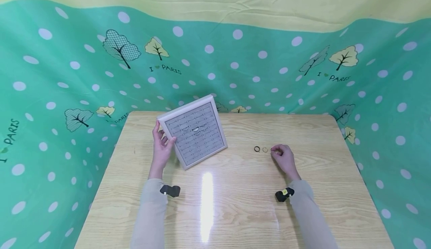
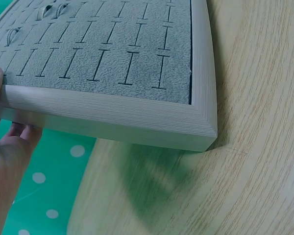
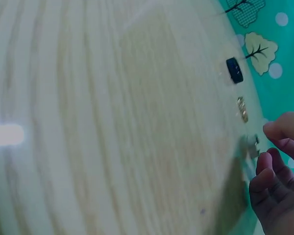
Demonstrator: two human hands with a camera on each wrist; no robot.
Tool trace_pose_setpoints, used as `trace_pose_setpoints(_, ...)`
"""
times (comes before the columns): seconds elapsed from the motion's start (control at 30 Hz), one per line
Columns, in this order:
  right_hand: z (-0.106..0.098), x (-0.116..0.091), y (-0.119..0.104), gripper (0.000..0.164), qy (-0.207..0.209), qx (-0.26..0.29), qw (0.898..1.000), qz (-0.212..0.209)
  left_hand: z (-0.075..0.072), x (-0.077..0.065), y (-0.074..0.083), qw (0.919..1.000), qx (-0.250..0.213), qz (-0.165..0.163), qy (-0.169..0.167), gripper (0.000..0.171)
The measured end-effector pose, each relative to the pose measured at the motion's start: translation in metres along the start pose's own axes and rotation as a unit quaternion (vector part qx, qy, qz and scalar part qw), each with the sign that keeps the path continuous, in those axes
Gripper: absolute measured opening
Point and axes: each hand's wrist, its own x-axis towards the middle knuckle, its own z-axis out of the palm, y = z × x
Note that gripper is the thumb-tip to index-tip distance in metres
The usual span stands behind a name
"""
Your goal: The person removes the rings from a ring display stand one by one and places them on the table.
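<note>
- Wood-grain bench (image 1: 242,189), a streak of glare across it
- Grey ring display tray (image 1: 198,150), tilted over the bench's left half, several slotted rings (image 1: 196,129) in it
- Left hand (image 1: 162,151) — grip clamped on the tray's edge
- Right hand (image 1: 284,156) — grip apart, fingertips right by a silver ring (image 3: 254,146)
- Black ring (image 3: 234,70), gold ring (image 3: 242,109), standing along the same row
</note>
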Motion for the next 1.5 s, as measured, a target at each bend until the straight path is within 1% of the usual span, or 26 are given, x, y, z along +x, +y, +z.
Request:
trace_pose_setpoints(0.03,0.0,0.0,-0.003,0.012,0.003,0.002,1.0,-0.001,0.0,0.0,-0.003,1.0,0.002,0.007,0.001,0.088)
trace_pose_setpoints(0.17,0.004,0.0,-0.017,0.012,0.012,0.028,1.0,-0.007,0.0,0.0,-0.003,0.9999,0.001,0.01,0.002,0.088)
trace_pose_setpoints(0.4,0.017,0.0,-0.039,0.013,0.0,0.068,0.997,-0.025,0.0,0.0,-0.003,0.9999,0.003,0.014,0.0,0.088)
trace_pose_setpoints(0.6,0.033,-0.002,-0.052,0.01,-0.011,0.078,0.996,-0.031,0.0,0.001,-0.003,0.9999,0.004,0.014,-0.001,0.088)
trace_pose_setpoints(0.77,0.045,-0.003,-0.06,0.012,-0.018,0.078,0.996,-0.048,-0.001,0.001,-0.003,0.9999,0.002,0.01,-0.002,0.088)
trace_pose_setpoints(1.0,0.055,-0.004,-0.072,0.012,-0.028,0.104,0.993,-0.043,0.0,0.001,-0.002,1.0,0.003,0.004,-0.002,0.088)
trace_pose_setpoints(1.1,0.058,-0.004,-0.078,0.012,-0.042,0.092,0.994,-0.042,0.0,0.0,-0.001,1.0,0.002,0.001,-0.001,0.088)
trace_pose_setpoints(1.23,0.062,-0.003,-0.086,0.012,-0.076,0.066,0.994,-0.041,0.0,0.0,0.001,1.0,0.0,-0.005,0.001,0.088)
trace_pose_setpoints(1.37,0.067,0.0,-0.097,0.013,-0.111,0.046,0.992,-0.048,0.0,0.001,0.001,0.9999,0.009,-0.009,0.002,0.089)
trace_pose_setpoints(1.5,0.07,0.005,-0.112,0.016,-0.136,0.029,0.989,-0.05,0.0,0.001,0.002,0.9997,0.022,-0.014,-0.001,0.09)
